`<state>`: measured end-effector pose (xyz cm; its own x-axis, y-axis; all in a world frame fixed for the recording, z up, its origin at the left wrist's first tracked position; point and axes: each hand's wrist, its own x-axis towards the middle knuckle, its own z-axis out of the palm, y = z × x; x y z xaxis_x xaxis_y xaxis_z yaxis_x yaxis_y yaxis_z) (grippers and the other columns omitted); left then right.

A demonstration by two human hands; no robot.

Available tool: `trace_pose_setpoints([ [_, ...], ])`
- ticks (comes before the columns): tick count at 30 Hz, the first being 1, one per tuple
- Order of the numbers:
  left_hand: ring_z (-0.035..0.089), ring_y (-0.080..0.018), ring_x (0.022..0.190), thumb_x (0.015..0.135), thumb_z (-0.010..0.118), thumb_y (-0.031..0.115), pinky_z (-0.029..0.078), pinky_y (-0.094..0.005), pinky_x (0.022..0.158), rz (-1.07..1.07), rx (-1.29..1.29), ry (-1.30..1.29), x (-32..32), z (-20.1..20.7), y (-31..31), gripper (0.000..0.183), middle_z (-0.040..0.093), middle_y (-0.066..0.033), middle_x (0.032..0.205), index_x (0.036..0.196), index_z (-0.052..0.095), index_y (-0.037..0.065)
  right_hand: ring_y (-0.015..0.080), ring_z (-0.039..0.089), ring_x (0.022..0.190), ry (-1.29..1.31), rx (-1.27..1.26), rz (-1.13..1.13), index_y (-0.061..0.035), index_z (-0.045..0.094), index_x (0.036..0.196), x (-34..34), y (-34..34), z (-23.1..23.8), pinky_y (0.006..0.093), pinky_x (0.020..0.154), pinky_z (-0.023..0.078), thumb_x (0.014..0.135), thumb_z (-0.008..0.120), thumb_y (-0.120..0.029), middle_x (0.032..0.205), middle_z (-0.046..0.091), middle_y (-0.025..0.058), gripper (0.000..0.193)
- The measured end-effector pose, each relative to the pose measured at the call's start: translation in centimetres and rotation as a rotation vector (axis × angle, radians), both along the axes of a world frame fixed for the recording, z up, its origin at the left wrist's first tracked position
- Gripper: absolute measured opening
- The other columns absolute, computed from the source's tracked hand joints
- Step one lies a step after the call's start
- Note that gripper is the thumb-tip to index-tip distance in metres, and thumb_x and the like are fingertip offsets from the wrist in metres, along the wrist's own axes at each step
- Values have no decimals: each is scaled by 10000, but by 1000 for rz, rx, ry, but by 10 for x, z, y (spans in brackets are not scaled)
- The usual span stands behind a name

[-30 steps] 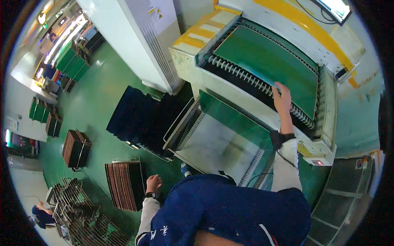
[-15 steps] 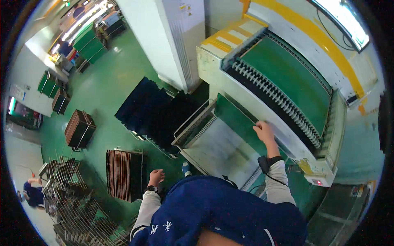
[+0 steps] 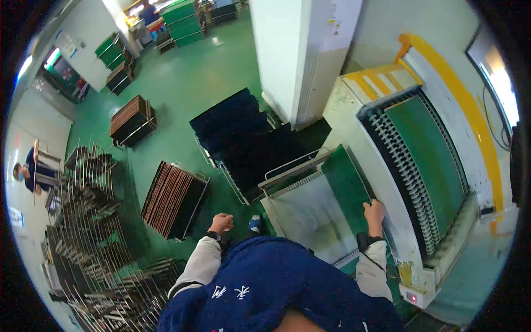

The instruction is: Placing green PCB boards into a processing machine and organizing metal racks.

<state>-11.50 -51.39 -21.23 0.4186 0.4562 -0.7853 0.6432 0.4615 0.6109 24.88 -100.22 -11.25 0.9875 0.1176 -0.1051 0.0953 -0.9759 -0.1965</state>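
A thin green panel [image 3: 344, 176] stands on edge in a slotted rack [image 3: 294, 176] in front of me, close to the machine. My right hand [image 3: 374, 213] is closed on the panel's upper edge, near its near corner. Beside the panel, a pale, smudged flat surface [image 3: 310, 213] fills most of the rack. My left hand [image 3: 221, 223] is curled into a loose fist at my left side, with no object showing in it. It is nearest to a wire rack of upright brown-edged panels [image 3: 174, 200].
At right stands a roller machine [image 3: 406, 182] carrying a large green panel [image 3: 434, 160]. Dark stacked sheets [image 3: 243, 138] lie beyond the rack, before a white pillar [image 3: 282, 61]. Empty metal racks [image 3: 88, 221] crowd the left, where another person [image 3: 33, 171] stands.
My view has swung left, so the machine and racks appear farther right. My right hand remains on the green panel's edge. My left hand's fingers are curled tighter.
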Motion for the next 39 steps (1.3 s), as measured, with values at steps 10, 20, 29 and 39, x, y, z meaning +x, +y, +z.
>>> trace_pose_setpoints([
  [10, 555, -145, 527, 808, 637, 209, 449, -273, 439, -31, 113, 6, 5, 4, 9, 227, 595, -52, 682, 887, 617, -3, 361, 568, 926, -54, -148, 45, -28, 617, 1007, -16, -3, 112, 450, 783, 445, 754, 663, -303, 978, 617, 205, 377],
  [20, 538, -125, 502, 796, 645, 189, 421, -257, 410, -71, 105, 42, 37, 14, -1, 187, 601, -47, 670, 859, 607, 17, 312, 541, 912, -377, 311, -207, 35, 587, 1097, -46, -68, 234, 414, 810, 431, 795, 645, -184, 1071, 576, 206, 377],
  [29, 551, -133, 502, 790, 629, 202, 438, -256, 417, -142, 67, 12, 49, 0, 10, 202, 588, -39, 644, 885, 593, 28, 198, 546, 802, -595, 354, -587, -147, 529, 1283, -88, -128, 207, 292, 705, 473, 808, 560, 13, 1099, 551, 165, 502],
  [39, 548, -154, 491, 783, 641, 185, 421, -294, 404, -238, 66, 14, 73, 0, 25, 184, 566, -48, 624, 817, 589, 12, 239, 534, 902, -244, 1109, -564, 68, 440, 1228, -128, -99, 111, 344, 871, 458, 886, 520, -57, 1036, 560, 198, 373],
])
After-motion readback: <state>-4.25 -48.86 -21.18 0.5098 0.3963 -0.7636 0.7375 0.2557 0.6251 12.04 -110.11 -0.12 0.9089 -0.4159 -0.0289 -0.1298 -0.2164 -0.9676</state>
